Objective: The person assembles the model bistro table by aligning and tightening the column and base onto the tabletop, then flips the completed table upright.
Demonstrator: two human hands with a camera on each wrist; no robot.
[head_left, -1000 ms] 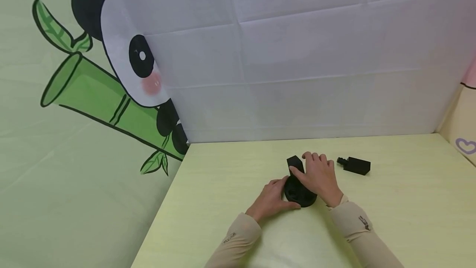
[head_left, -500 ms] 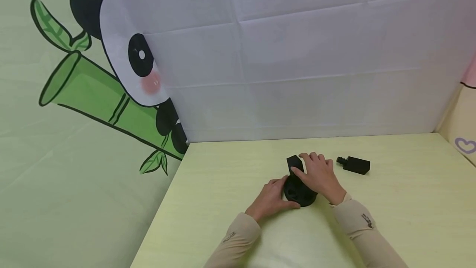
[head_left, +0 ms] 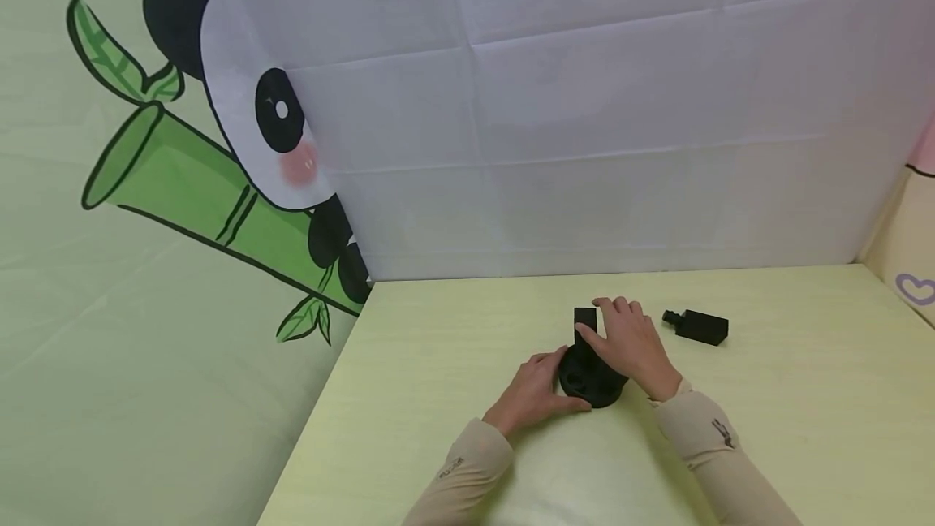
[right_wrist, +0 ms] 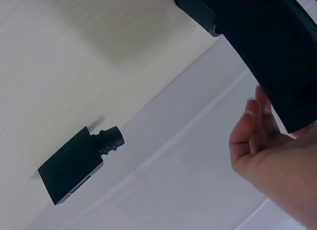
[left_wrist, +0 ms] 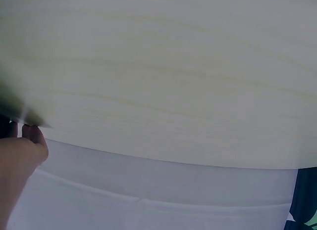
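A round black base (head_left: 596, 392) with holes in its top sits on the table. My left hand (head_left: 536, 390) grips its left side, thumb at the front and fingers behind. From the base rises a black rectangular block (head_left: 585, 329). My right hand (head_left: 634, 346) holds this block, the thumb on its near side and the fingers behind. Large and dark in the right wrist view is the same block (right_wrist: 277, 67), with the right hand (right_wrist: 277, 151) around its end. The left wrist view catches only part of the left hand (left_wrist: 22, 158) at its edge.
To the right lies a second black block (head_left: 701, 327) with a ridged peg, seen also as a loose block (right_wrist: 72, 165) in the right wrist view. The pale yellow table (head_left: 789, 404) ends at a white cloth wall (head_left: 584, 144). A panda drawing (head_left: 256, 104) decorates the left side.
The upright block has turned, now showing one flat face, and its top has shifted slightly right. My right hand shifts slightly with it; the left hand stays in place.
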